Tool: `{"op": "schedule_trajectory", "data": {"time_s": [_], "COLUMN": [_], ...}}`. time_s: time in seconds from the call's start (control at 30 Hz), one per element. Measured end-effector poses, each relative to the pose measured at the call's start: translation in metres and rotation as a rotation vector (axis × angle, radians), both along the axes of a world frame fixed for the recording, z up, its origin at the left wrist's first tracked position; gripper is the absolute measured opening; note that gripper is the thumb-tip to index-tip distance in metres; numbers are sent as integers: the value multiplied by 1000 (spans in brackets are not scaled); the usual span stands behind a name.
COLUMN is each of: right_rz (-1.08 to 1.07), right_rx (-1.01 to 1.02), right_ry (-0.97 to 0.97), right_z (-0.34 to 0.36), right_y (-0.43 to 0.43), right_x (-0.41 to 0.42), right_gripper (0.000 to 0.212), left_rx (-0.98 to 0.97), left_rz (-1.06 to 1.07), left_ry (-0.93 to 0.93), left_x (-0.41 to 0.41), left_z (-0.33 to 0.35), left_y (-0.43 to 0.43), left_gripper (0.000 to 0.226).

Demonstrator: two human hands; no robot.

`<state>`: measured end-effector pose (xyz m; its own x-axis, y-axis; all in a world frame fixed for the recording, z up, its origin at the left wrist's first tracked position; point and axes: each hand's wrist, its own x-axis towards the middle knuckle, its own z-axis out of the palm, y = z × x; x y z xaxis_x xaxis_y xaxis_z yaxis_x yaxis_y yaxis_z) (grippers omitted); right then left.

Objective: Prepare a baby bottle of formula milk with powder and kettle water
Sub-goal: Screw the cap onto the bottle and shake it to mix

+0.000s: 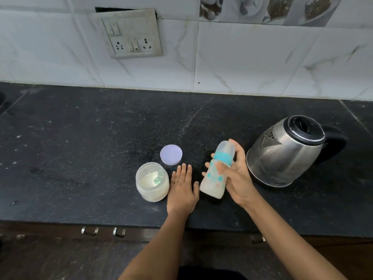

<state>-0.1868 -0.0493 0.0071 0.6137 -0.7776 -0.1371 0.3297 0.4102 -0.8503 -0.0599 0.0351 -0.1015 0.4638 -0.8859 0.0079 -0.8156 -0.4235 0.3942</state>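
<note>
My right hand (235, 178) grips a baby bottle (217, 174) with a teal collar and a clear cap, tilted above the black counter and holding milky white liquid. My left hand (182, 188) lies flat on the counter with fingers apart, holding nothing, between the bottle and an open clear jar of white formula powder (152, 181). A pale scoop rests inside the jar. The jar's lilac lid (171, 154) lies flat just behind the left hand. A steel electric kettle (288, 150) with a black lid and handle stands to the right of the bottle.
The black stone counter (80, 148) runs wide to the left and behind the objects. A tiled wall with a switch and socket plate (131, 34) stands at the back. Drawer handles (89, 231) show below the counter's front edge.
</note>
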Motion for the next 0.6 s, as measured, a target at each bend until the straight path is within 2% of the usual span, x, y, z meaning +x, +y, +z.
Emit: {"op": "schedule_trajectory", "data": {"time_s": [0.13,0.3,0.43,0.47,0.6], "right_rz": [-190,116,-174,-186,80], "right_rx": [84,-132,-19,-32,-299], "right_ry": [-5,64,23,33,187], "right_z": [2,2,9,10,7], "right_y": [-18,-7,-24,-24,-6], "right_x": [1,-2,4,4,-2], "right_gripper": [75,84,91,92,93], "left_rx": [-12,11,-14,-8,20], "left_rz": [11,-4,11,9,-12], "left_ry": [11,9,16,17,10], "left_x": [-1,1,1,0,2], "left_z": [0,0,0,1,1], "left_y": [0,0,0,1,2], "left_gripper": [76,80,76,76,71]}}
